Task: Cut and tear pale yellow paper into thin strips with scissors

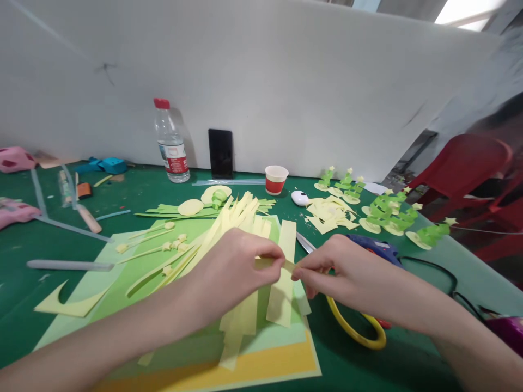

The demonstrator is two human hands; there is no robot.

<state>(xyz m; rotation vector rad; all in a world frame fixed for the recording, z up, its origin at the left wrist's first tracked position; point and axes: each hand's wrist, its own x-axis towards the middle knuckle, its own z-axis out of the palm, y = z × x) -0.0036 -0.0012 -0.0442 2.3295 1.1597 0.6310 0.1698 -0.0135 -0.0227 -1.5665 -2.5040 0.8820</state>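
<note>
Between my two hands runs a narrow pale-yellow paper strip [289,266], its ends hidden in my fingers. My left hand [249,258] pinches it from the left, and my right hand [327,267] pinches it just to the right. Below them lie green and yellow paper sheets [281,356] with a pile of yellow paper strips [220,218] on top. Small folded paper stars [175,243] sit at the left of the pile. A wide yellow strip [281,305] lies under the held one. Yellow-handled scissors [355,332] rest beneath my right hand.
A water bottle [174,147], a black phone [221,154] and a paper cup [276,181] stand along the white board. Small green paper plants [384,212] with stars stand at the right, near yellow scraps [330,213] and a blue glue gun [376,247] with a cord.
</note>
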